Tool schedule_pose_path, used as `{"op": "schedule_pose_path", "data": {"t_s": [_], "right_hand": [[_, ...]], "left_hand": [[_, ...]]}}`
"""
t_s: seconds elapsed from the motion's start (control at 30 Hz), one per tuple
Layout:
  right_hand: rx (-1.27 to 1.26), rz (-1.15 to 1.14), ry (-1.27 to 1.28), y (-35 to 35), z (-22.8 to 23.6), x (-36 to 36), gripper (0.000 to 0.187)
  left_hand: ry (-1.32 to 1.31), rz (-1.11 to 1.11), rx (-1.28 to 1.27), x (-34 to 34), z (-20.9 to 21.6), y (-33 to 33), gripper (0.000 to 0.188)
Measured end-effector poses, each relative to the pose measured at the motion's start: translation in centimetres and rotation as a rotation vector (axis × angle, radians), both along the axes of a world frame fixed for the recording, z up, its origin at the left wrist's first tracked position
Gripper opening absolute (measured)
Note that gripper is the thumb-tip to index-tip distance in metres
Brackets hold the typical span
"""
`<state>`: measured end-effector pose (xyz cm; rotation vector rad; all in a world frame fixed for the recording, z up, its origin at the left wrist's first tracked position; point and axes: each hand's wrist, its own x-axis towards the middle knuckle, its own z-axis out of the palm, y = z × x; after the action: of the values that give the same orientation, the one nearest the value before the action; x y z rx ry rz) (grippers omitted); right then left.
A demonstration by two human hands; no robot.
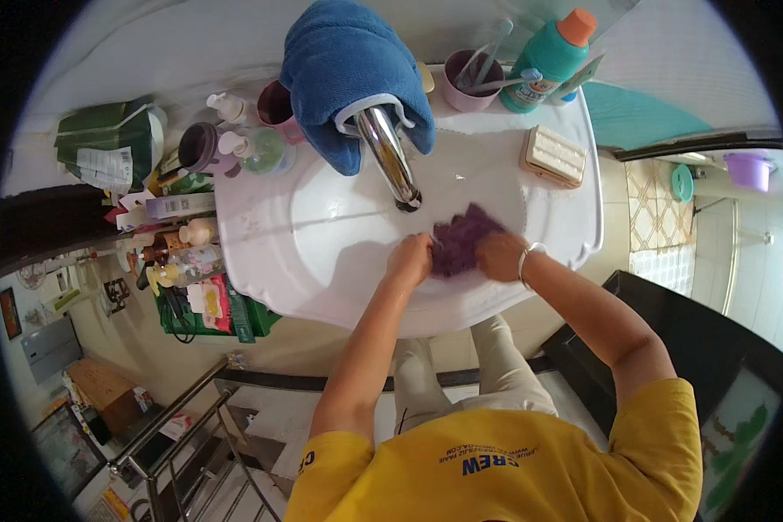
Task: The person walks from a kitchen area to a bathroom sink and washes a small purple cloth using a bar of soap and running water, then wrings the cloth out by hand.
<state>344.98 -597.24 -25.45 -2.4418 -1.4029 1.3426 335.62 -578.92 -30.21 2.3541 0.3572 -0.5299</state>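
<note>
A purple cloth (458, 240) is bunched up inside the white sink basin (339, 235), just below the chrome tap (390, 157). My left hand (411, 258) grips its left side and my right hand (498, 255) grips its right side, the two hands close together over the basin. A bracelet sits on my right wrist. A blue towel (348, 65) is draped over the tap's base.
On the sink rim stand a soap dish (553, 157), a pink cup with toothbrushes (470, 80), a teal bottle with an orange cap (544, 59) and pump bottles (257, 148). A green basket of toiletries (196, 287) sits at the left. Stair railings (183, 435) lie below.
</note>
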Motion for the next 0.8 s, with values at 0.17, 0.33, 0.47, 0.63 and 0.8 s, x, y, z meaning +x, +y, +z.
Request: {"op": "schedule_pose_path", "data": {"t_s": [0.17, 0.33, 0.47, 0.63, 0.8], "right_hand": [[0.098, -0.294, -0.037, 6.5, -2.1, 2.8, 0.026], [0.594, -0.929, -0.013, 9.2, -5.6, 2.4, 0.028], [0.805, -0.4, -0.149, 10.2, -10.1, 2.7, 0.039], [0.599, -1.254, 0.983, 8.8, -7.4, 2.1, 0.024], [1.16, -0.948, 0.353, 10.9, -3.2, -4.4, 0.016]], "left_hand": [[-0.245, 0.896, -0.539, 3.8, -3.2, 3.0, 0.013], [-0.384, 1.226, -1.254, 3.6, 1.8, 4.0, 0.014], [-0.423, 1.224, -1.664, 3.7, 4.3, 3.9, 0.018], [-0.255, 1.302, -1.563, 1.2, 2.1, 6.0, 0.036], [-0.004, 1.069, -1.915, 2.6, -3.4, 3.8, 0.033]]}}
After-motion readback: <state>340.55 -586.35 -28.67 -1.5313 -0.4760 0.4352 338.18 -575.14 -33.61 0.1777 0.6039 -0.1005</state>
